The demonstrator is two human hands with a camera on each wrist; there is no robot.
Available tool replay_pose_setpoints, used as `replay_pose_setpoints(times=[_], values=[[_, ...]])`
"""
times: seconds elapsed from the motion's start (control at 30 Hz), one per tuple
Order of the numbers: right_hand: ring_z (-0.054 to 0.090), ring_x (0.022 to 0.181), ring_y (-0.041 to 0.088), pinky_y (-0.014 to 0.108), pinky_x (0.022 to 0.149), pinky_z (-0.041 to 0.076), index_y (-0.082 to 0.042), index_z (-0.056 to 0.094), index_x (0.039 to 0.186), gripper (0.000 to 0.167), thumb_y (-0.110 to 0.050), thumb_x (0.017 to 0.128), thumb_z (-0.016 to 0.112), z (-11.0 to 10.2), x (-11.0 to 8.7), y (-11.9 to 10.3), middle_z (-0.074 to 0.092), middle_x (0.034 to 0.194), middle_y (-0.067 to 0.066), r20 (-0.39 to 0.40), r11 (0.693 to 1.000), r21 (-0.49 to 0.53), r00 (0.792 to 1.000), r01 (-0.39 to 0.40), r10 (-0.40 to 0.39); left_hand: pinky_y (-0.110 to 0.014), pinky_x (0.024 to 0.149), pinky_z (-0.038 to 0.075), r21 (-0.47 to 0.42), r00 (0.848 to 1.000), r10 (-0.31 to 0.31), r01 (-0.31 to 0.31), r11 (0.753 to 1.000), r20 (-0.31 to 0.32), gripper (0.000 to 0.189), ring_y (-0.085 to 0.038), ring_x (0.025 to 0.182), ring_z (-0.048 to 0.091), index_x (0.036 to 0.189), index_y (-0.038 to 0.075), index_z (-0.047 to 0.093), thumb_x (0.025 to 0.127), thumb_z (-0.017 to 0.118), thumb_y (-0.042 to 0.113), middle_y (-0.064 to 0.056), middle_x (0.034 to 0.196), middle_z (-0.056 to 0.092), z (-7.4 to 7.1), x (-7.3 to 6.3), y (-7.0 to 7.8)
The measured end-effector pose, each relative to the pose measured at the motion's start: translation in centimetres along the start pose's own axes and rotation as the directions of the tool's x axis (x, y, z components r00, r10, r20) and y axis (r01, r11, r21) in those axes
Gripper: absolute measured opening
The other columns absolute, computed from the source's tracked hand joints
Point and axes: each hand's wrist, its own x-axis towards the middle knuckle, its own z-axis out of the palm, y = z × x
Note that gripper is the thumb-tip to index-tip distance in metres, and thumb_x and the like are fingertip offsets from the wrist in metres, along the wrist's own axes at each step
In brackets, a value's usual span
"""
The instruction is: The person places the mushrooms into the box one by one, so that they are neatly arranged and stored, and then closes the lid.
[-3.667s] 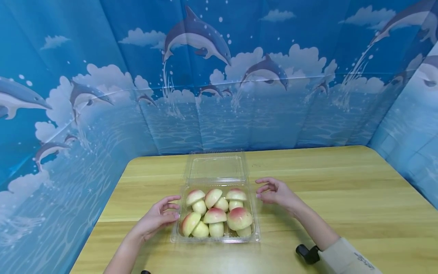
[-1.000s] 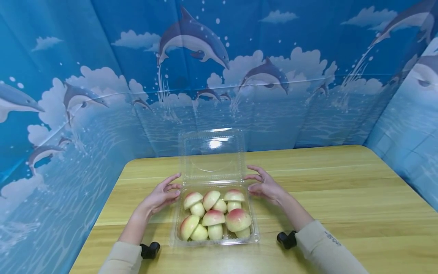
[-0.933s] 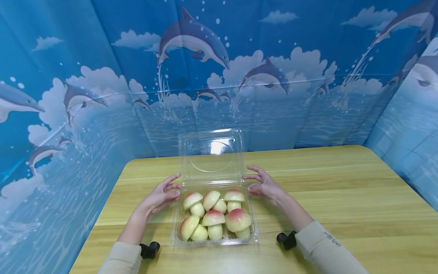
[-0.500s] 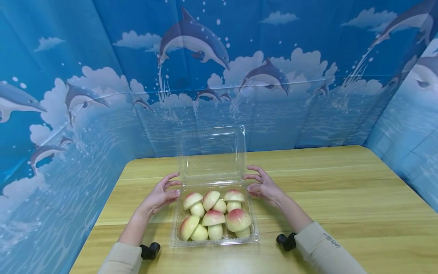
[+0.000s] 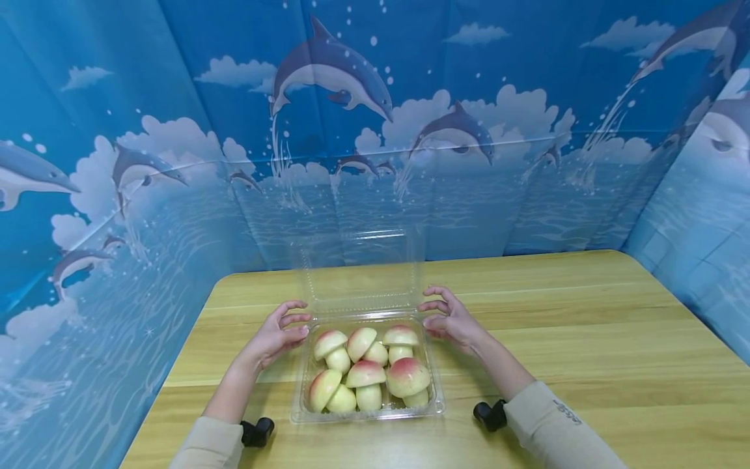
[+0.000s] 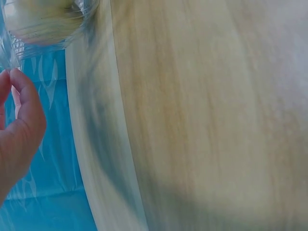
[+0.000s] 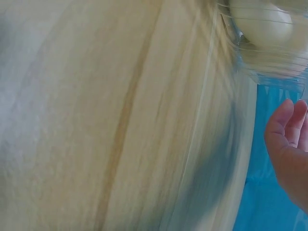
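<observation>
A clear plastic clamshell box (image 5: 369, 415) sits on the table, its hinged lid (image 5: 362, 301) raised at the back. Inside lie several mushroom-shaped pieces (image 5: 366, 376), pale yellow with pink-tinted caps, in two rows. At the box's rear left corner, by the hinge, my left hand (image 5: 275, 335) pinches the rim between thumb and finger. My right hand (image 5: 456, 322) does the same at the rear right corner. In the left wrist view, the left hand's thumb and finger (image 6: 29, 103) meet at the plastic edge; the right wrist view shows the right fingertips (image 7: 288, 108) at the opposite edge.
A wood-grain table (image 5: 562, 339) runs beneath everything. Behind it and along the sides hangs a blue curtain (image 5: 469, 208) printed with dolphins. Black wrist-worn devices (image 5: 491, 414) stick out by the sleeves.
Since the oldest frame, both hands have come to the box's rear corners and the lid has risen from lying back. During the last second the lid sways while the hands barely move.
</observation>
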Motion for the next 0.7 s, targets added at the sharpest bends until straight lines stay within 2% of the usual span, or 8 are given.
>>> replay_pose_setpoints(times=[0.23, 0.37, 0.43, 0.6, 0.7], values=[[0.058, 0.078, 0.02, 0.031, 0.071, 0.051, -0.002, 0.038, 0.121, 0.048, 0.015, 0.079, 0.056, 0.01, -0.15, 0.07, 0.052, 0.101, 0.01, 0.0, 1.0, 0.01, 1.0, 0.005, -0.005, -0.026, 0.073, 0.051, -0.024, 1.0, 0.003, -0.003, 1.0, 0.001, 0.045, -0.013, 0.083, 0.056, 0.127, -0.002, 0.036, 0.087, 0.055, -0.008, -0.014, 0.112, 0.048, 0.14, -0.08, -0.27], [0.057, 0.077, 0.016, 0.029, 0.07, 0.052, -0.005, 0.043, 0.111, 0.04, 0.016, 0.079, 0.054, 0.0, -0.27, 0.11, 0.054, 0.099, 0.009, 0.0, 1.0, 0.009, 1.0, 0.005, -0.005, -0.025, 0.073, 0.051, -0.029, 1.0, 0.013, -0.013, 1.0, 0.008, 0.034, -0.012, 0.083, 0.056, 0.117, 0.004, 0.044, 0.087, 0.055, -0.008, -0.013, 0.111, 0.048, 0.16, -0.18, -0.33], [0.058, 0.077, 0.014, 0.028, 0.07, 0.052, -0.005, 0.045, 0.108, 0.037, 0.016, 0.08, 0.054, -0.01, -0.37, 0.12, 0.055, 0.099, 0.008, -0.001, 1.0, 0.008, 1.0, 0.006, -0.006, -0.025, 0.074, 0.051, -0.026, 1.0, 0.017, -0.016, 1.0, 0.004, 0.032, -0.012, 0.083, 0.057, 0.115, 0.004, 0.045, 0.087, 0.056, -0.008, -0.011, 0.109, 0.049, 0.18, -0.27, -0.35], [0.06, 0.08, 0.014, 0.028, 0.072, 0.053, -0.003, 0.048, 0.108, 0.032, 0.014, 0.082, 0.054, -0.05, -0.64, 0.06, 0.057, 0.1, 0.007, 0.001, 1.0, 0.012, 1.0, -0.003, 0.003, -0.024, 0.077, 0.051, -0.025, 1.0, 0.004, -0.004, 1.0, -0.011, 0.038, -0.009, 0.082, 0.057, 0.122, -0.007, 0.04, 0.087, 0.056, -0.008, -0.008, 0.105, 0.052, 0.32, -0.51, -0.31], [0.06, 0.081, 0.014, 0.028, 0.073, 0.053, -0.005, 0.05, 0.105, 0.03, 0.015, 0.082, 0.054, -0.03, -0.8, 0.03, 0.058, 0.099, 0.006, -0.012, 0.999, 0.035, 1.0, -0.018, 0.018, -0.024, 0.076, 0.051, -0.021, 1.0, 0.002, -0.003, 1.0, -0.016, 0.043, -0.01, 0.083, 0.057, 0.126, -0.008, 0.037, 0.087, 0.056, -0.007, -0.007, 0.104, 0.053, 0.44, -0.68, -0.25]])
